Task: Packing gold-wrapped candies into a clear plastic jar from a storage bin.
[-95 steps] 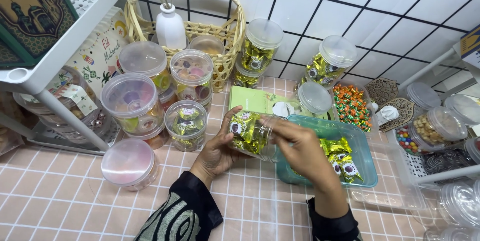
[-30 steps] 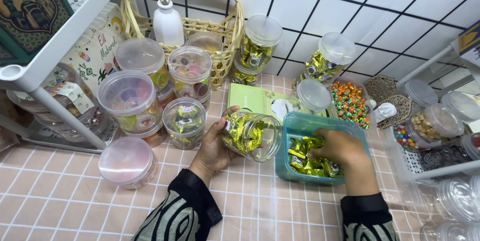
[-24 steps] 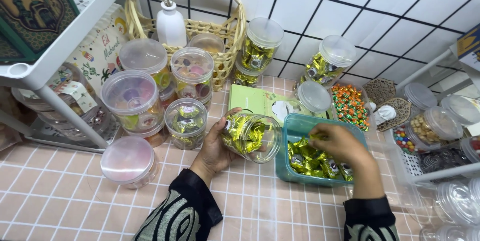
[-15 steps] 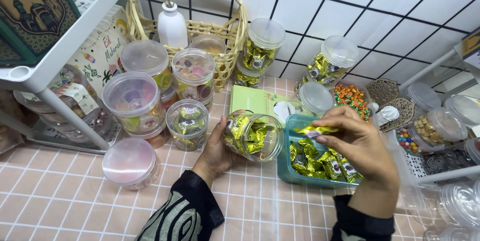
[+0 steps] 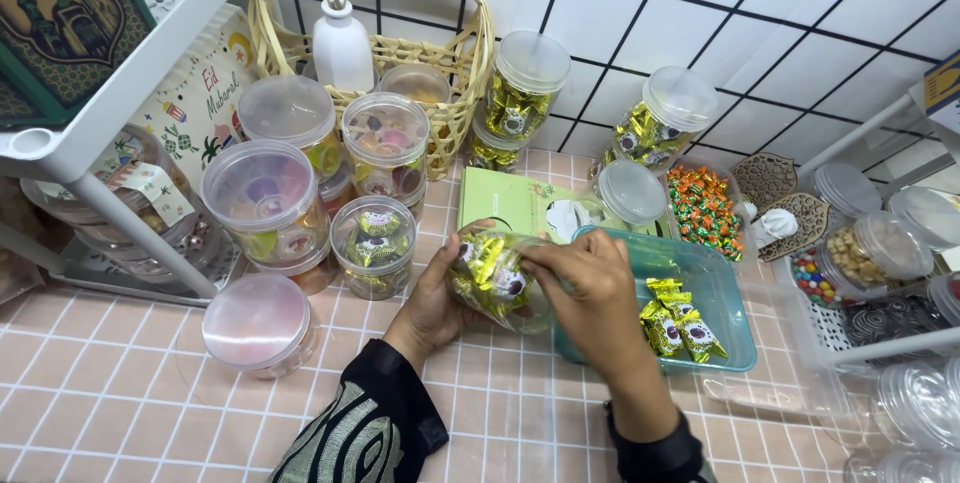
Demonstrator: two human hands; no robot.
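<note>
Head view, catalogued largest to smallest. We stand at a pink-tiled bench (image 5: 120, 383) backed by a white tiled wall.

Woven wicker basket with hoop handle (image 5: 450, 73): at the back, holding a white reed-diffuser bottle (image 5: 342, 43).

Teal rectangular plastic tray (image 5: 725, 293): right of centre, a few gold-wrapped sweets (image 5: 675, 321) lying loose inside.

Clear round plastic tubs with lids (image 5: 265, 198): stacked left of centre, mixed sweets within; one pink-lidded tub (image 5: 258, 321) stands apart in front.

Clear round plastic jar, part-filled with gold-wrapped sweets (image 5: 495, 278): the item in hand. It is tipped on its side just above the bench, mouth towards the tray, touching the tray's left rim or just beside it. We judge it light, thin-walled and stiff but easily squeezed, with a smooth, somewhat slippery wall; the foil-wrapped contents are loose and will shift or spill when it tilts. Best hold: round the barrel near the base, the mouth kept slightly raised.

Left hand (image 5: 435, 298): curled round the jar's base end, clasping it from below.

Right hand (image 5: 590, 288): fingers bent over the jar's mouth, covering it; we cannot tell whether they pinch a sweet.
</note>
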